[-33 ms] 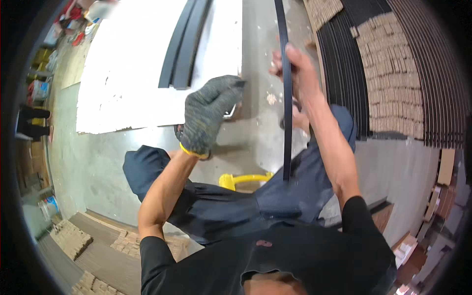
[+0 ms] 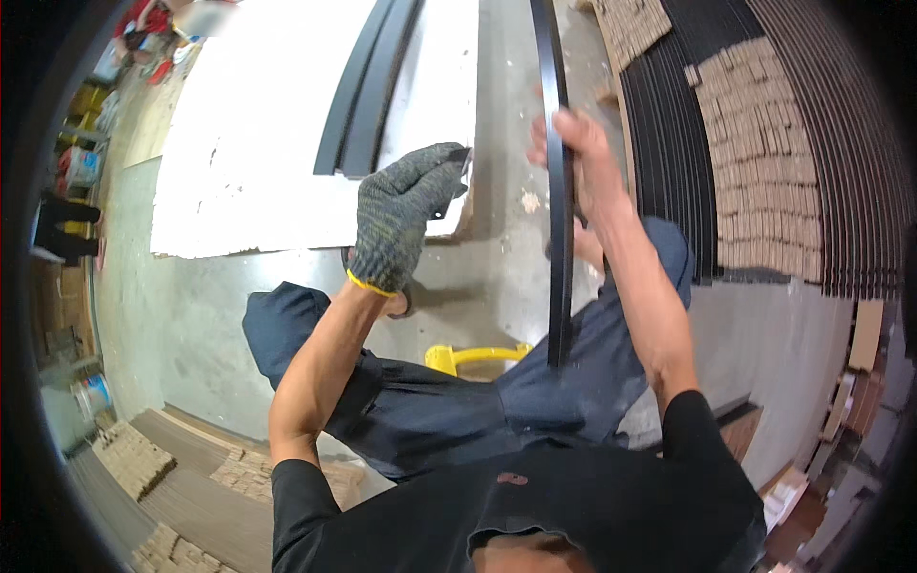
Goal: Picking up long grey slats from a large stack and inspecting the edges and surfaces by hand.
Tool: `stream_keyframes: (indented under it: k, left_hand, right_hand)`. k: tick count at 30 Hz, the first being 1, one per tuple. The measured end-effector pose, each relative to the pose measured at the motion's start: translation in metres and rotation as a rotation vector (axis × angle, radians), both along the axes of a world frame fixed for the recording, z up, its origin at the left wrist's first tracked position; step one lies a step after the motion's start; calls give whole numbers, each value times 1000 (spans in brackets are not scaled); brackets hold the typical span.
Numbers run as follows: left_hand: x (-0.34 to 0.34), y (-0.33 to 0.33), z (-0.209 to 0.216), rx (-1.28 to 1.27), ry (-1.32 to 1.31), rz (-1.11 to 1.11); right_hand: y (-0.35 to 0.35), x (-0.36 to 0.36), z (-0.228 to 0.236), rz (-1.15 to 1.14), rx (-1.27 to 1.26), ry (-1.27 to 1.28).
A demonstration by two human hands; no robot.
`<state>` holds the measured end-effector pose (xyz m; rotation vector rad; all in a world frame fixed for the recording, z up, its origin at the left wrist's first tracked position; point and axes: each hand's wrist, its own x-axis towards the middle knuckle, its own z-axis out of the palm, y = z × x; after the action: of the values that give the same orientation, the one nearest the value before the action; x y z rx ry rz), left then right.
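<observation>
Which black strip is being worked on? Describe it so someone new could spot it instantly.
Start at the white sheet lying on the concrete floor, then look right, past the gloved left hand, to the bare right hand. The long black strip runs through that hand's grip, down toward the lap. Unlike the two strips lying on the sheet and the stack at right, it is held up off the floor.

The long strip stands between the person's knees, held by the right hand. Left of it, the gloved left hand hovers over a board carrying two strips. Stacked strips lie right.
</observation>
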<state>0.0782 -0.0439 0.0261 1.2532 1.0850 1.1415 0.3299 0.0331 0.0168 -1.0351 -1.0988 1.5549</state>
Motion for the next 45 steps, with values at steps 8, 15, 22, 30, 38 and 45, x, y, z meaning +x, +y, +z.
stream_keyframes:
  k: [8, 15, 22, 30, 38, 45]
  left_hand:
    - [-23, 23, 8, -70, -91, 379]
    - [-69, 61, 23, -21, -163, 669]
    - [-100, 88, 19, 68, -52, 822]
    - [-108, 99, 14, 224, 200, 817]
    - [-104, 96, 3, 354, 523, 808]
    - [-74, 82, 8, 601, 629, 734]
  right_hand:
    - [-31, -18, 45, 83, -70, -189]
    - [-50, -13, 56, 157, -133, -68]
    - [-71, 5, 64, 290, -240, -53]
    - [-136, 25, 59, 435, -348, -236]
    - [-160, 17, 68, 454, -364, -192]
    - [-161, 27, 69, 506, -304, -181]
